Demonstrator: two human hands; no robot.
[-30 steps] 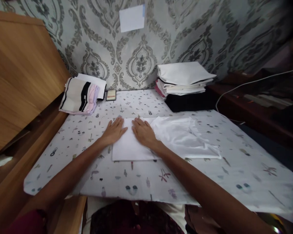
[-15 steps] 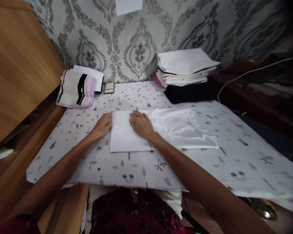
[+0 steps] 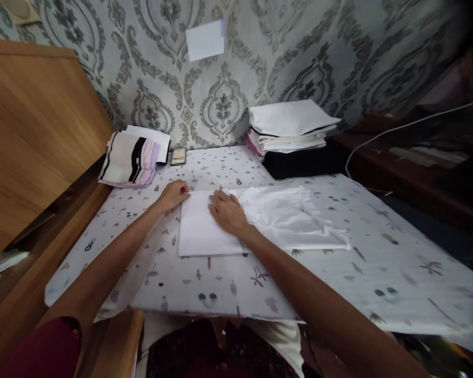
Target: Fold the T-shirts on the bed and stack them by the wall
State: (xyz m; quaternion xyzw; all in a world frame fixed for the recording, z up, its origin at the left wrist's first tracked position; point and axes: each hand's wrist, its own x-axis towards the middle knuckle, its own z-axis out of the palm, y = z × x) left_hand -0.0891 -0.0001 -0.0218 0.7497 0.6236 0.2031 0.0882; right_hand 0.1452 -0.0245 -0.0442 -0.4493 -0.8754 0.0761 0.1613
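A white garment (image 3: 205, 228) lies across the printed cover, its left part folded into a smooth, flat panel. Its right part is wrinkled, with an uneven edge. At the far left corner of the panel is my left hand (image 3: 173, 196), fingers curled and pinched on the fabric's corner. My right hand (image 3: 227, 211) rests palm down near the middle of the garment, fingers stretched out and pressing on it. Part of the near edge is hidden beneath my right forearm.
A printed cover (image 3: 205, 275) spreads over the table. Folded clothes (image 3: 122, 160) are stacked at the back left, beside a small framed card (image 3: 178, 156). Another stack of white clothes (image 3: 291, 123) stands at the back right by a black folded cloth (image 3: 303, 163). A wooden cabinet (image 3: 35, 131) flanks the left; a white cable (image 3: 402, 126) runs at right.
My left hand has moved up along the garment's left edge to its far corner, and its fingers have closed there. My right hand stays put on the fabric. The camera has tilted up slightly.
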